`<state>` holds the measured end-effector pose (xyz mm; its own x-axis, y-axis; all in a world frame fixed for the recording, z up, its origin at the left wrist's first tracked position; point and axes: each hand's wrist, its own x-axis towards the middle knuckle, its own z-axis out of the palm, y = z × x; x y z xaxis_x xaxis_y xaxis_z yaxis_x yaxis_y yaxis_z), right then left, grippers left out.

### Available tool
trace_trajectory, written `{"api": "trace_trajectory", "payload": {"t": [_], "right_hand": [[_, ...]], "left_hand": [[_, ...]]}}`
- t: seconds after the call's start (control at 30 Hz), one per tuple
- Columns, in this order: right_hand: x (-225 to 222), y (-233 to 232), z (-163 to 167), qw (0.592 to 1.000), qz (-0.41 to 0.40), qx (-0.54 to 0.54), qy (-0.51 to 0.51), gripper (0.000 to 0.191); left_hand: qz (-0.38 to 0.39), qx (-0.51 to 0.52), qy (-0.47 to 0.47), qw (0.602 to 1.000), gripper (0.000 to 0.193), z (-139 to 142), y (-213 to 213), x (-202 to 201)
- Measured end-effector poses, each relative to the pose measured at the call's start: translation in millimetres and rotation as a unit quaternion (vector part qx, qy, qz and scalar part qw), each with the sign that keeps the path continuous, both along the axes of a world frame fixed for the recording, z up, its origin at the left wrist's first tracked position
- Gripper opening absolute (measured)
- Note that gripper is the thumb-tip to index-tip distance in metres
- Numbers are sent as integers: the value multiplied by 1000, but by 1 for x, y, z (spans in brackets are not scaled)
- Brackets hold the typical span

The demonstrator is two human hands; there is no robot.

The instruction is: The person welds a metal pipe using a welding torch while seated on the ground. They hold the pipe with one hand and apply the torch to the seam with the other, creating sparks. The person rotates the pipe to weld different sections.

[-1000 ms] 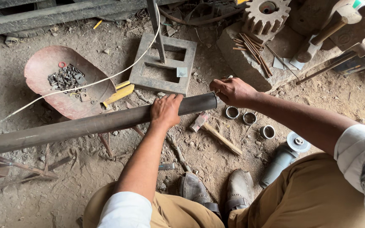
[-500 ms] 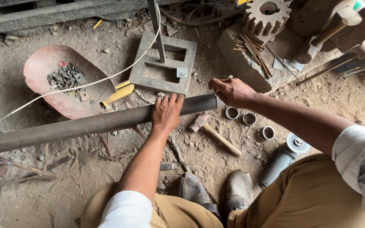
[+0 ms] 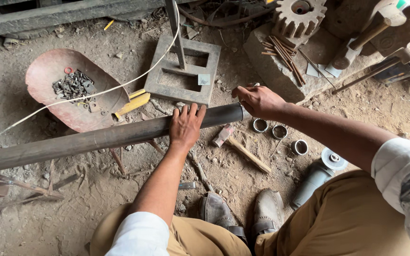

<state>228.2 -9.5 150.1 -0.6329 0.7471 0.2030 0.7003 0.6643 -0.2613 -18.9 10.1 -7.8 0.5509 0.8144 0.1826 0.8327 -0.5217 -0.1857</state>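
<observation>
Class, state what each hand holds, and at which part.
Left hand lies palm-down on the long dark metal pipe near its right end; right hand is at that end.

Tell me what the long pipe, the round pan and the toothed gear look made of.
Pipe: apparently steel, dull dark grey with a faint sheen, gripped by the left hand.
Pan: probably sheet metal, reddish and rusty or worn-painted, holding small metal bits.
Gear: likely cast metal, coated in tan dust or rust.
</observation>
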Motion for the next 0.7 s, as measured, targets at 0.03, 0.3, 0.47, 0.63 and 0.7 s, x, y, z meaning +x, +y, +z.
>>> {"api": "trace_trajectory", "payload": {"t": [0.03, 0.3, 0.47, 0.63, 0.7], "right_hand": [[1, 0, -1, 1000, 6, 1, 14, 24], [5, -5, -3, 999, 21, -12, 46, 27], [3, -2, -5, 999, 21, 14, 45, 27], [1, 3, -8, 999, -29, -25, -23, 18], [2, 3, -9, 1000, 1, -3, 2, 20]], "left_hand": [[6, -34, -7, 999, 69, 5, 1, 1], [95, -339, -3, 936, 61, 48, 14, -2], [-14, -57, -7, 998, 73, 15, -4, 3], [1, -54, -6, 999, 67, -2, -1, 2], [-2, -65, -18, 998, 63, 6, 2, 2]]}}
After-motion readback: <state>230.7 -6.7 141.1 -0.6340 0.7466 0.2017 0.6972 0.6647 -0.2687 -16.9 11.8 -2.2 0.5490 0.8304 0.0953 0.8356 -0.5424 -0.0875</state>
